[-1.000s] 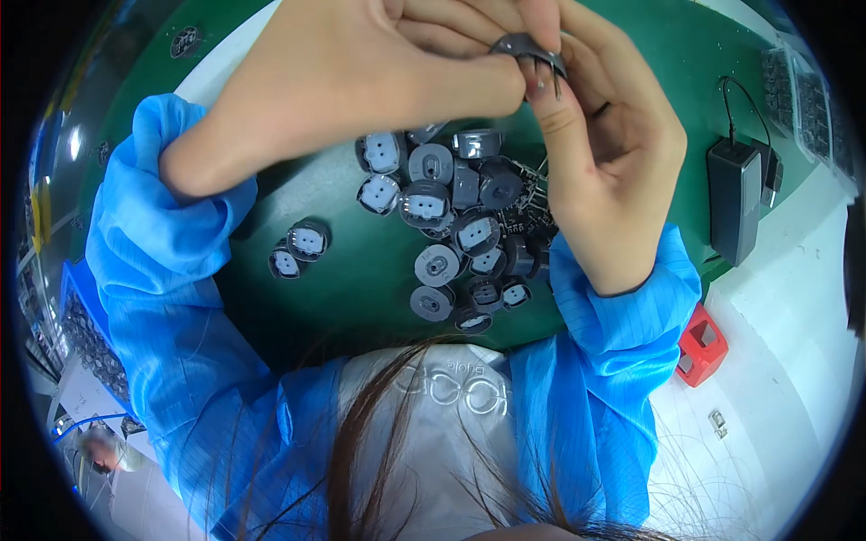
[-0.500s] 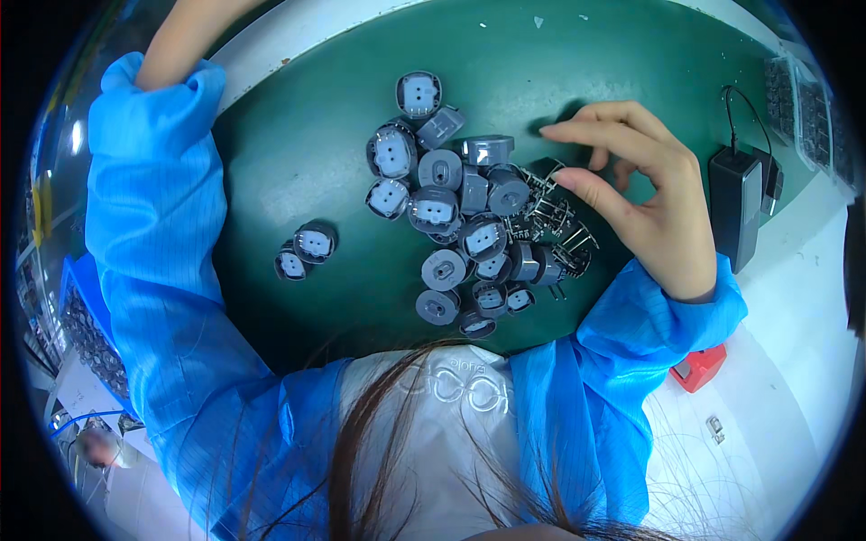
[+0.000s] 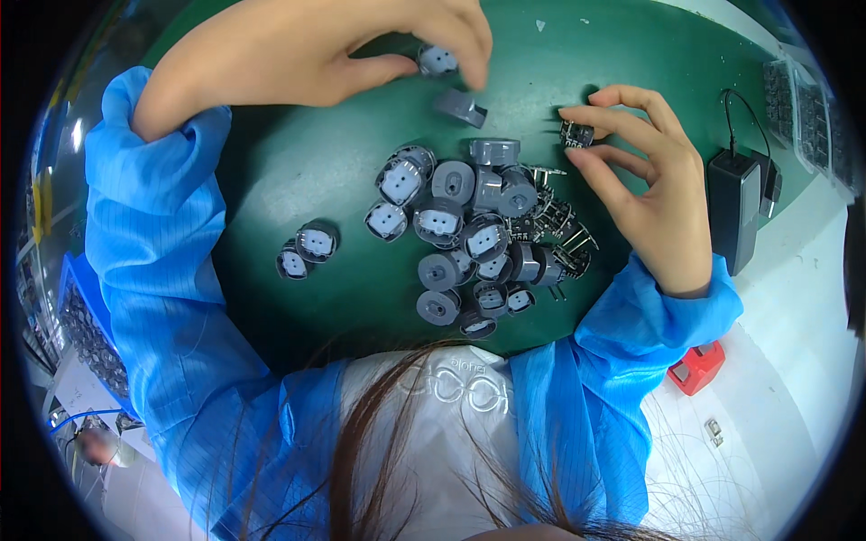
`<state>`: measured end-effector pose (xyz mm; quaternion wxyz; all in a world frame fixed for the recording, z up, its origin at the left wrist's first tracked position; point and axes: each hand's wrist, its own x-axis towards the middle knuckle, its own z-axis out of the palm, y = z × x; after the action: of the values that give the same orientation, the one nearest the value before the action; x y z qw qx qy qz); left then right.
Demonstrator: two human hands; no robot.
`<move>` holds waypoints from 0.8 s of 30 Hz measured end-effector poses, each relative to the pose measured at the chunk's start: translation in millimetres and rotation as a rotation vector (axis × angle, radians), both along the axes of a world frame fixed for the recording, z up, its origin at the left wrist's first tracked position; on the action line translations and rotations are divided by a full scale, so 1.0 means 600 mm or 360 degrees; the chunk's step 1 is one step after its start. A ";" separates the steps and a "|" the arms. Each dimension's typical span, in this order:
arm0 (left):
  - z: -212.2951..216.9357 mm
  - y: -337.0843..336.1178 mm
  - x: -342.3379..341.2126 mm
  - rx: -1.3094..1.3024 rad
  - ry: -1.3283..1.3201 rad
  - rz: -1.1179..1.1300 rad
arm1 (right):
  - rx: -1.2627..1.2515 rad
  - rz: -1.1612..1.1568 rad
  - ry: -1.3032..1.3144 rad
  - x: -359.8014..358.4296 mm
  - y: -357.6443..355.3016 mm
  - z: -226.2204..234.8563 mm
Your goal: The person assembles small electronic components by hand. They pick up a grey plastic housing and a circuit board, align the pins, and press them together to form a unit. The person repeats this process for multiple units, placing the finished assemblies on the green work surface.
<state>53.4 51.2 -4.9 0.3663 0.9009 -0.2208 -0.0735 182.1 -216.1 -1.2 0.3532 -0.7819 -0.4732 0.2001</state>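
My left hand [image 3: 361, 54] reaches in at the far side, thumb and fingers closed around a round grey plastic housing [image 3: 438, 59] with a pale inner face. Just below its fingertips lies a tilted grey housing [image 3: 461, 108], slightly blurred. Over on the right, my right hand [image 3: 645, 162] pinches a small black circuit board [image 3: 575, 134] with metal pins between thumb and fingers. Between the hands, a pile of similar grey housings [image 3: 438, 219] lies on the green mat, some face up and some turned over. Loose circuit boards [image 3: 552, 216] with pins are heaped against the pile's right side.
Two housings [image 3: 316, 241] sit apart on the green mat [image 3: 361, 307] at left. A black box-shaped device [image 3: 733, 207] with a cable stands at right, near a clear tray [image 3: 812, 126]. A red object [image 3: 697, 367] lies at lower right; a blue bin [image 3: 90, 316] of small parts is at left.
My left hand has come into view from the far left and closed on a housing, which moved away from the pile with its neighbour. My right hand has picked up a circuit board.
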 end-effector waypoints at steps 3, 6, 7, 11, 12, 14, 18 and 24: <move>-0.009 -0.019 0.002 -0.0119 -0.0304 0.0238 | -0.0079 0.0003 -0.0112 0.005 0.004 -0.004; 0.000 -0.038 -0.004 0.0228 -0.0376 0.0561 | -0.0124 0.0070 -0.0172 0.008 0.009 -0.003; 0.009 -0.032 0.001 0.0293 -0.0223 0.0567 | -0.0120 0.0093 -0.0201 0.003 0.016 0.006; 0.017 -0.041 -0.001 0.0045 -0.0152 0.0616 | 0.0059 0.0388 -0.0137 0.012 0.013 -0.010; 0.017 -0.051 -0.003 -0.0073 -0.0175 0.0689 | 0.0046 0.0397 -0.0133 0.016 0.011 -0.011; 0.019 -0.086 -0.003 -0.0291 -0.0123 0.0926 | 0.0030 0.0424 -0.0111 0.021 0.008 -0.015; 0.003 -0.076 -0.014 -0.0648 0.0046 0.0812 | -0.0036 0.0118 0.0145 0.012 0.011 -0.006; 0.010 -0.098 -0.020 -0.0895 0.0255 0.0716 | 0.0361 -0.0176 0.0930 -0.027 0.030 0.018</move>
<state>41.3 -7.6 1.0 0.6228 0.7824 0.0007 0.0023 166.1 -197.9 9.6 0.5694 -0.6716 -0.3277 0.3427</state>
